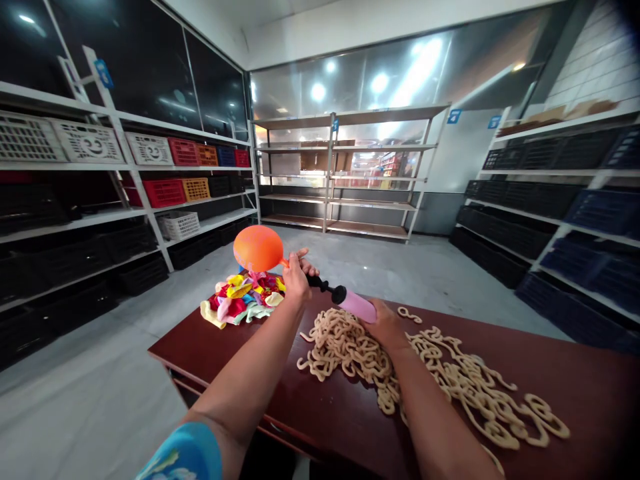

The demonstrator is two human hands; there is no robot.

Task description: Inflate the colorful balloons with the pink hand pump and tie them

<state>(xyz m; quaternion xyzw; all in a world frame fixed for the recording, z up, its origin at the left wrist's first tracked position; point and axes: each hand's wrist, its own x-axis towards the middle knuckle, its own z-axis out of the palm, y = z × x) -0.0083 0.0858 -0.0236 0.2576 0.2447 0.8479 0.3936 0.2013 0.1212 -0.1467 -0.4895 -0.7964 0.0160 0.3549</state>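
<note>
Orange balloon [259,248], round and filled with air, hangs above the far left corner of the worktop [295,417], its neck running into the left hand [299,275], which pinches it with some fingers spread. Just beside that grip is the black end of a hand pump [357,305]; whether the neck sits on its nozzle is hidden. The right hand [387,325] is wrapped around the pump's pink barrel. Judging by its shape, this balloon is largely inflated, and no knot shows. Other balloons lie limp and unfilled in a mixed-colour pile [243,298] near the worktop's left edge. Tan curly pieces [347,343] spread from the middle toward the right, untouched by the fingers as far as visible. Beyond the far edge stand shelves [370,203].
</note>
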